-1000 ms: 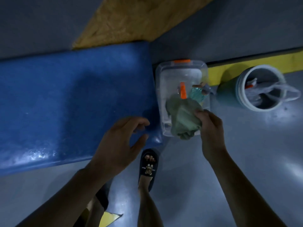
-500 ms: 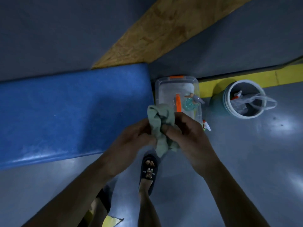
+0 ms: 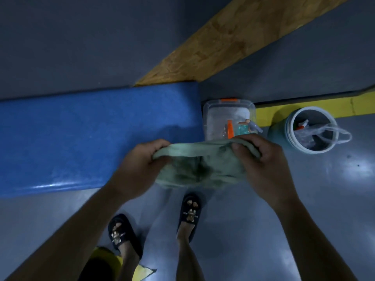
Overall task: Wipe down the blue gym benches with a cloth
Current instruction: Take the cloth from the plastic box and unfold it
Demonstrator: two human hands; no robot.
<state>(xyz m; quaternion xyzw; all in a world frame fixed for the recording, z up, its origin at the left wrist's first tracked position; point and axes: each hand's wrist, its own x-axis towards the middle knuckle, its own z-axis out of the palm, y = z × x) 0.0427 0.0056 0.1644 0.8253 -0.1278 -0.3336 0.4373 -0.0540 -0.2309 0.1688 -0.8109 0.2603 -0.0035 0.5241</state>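
A pale green cloth [image 3: 199, 165] hangs spread between my two hands, above the floor and in front of my feet. My left hand [image 3: 140, 169] grips its left end with curled fingers. My right hand [image 3: 261, 161] pinches its right end, thumb on top. The blue padded bench [image 3: 81, 134] stretches across the left of the view, its right end just beyond my left hand. The cloth is not touching the bench.
A clear plastic box [image 3: 229, 116] with orange clips and spray bottles stands on the floor at the bench's right end. A teal bucket [image 3: 310, 130] with a plastic bag stands further right. A wooden board [image 3: 233, 39] and a yellow floor stripe [image 3: 334, 106] lie beyond. My sandalled feet [image 3: 189, 211] are below.
The cloth came out of the clear box in my right hand. My left hand left the bench edge and took hold of it. Both hands have since pulled the bunched cloth wide apart.
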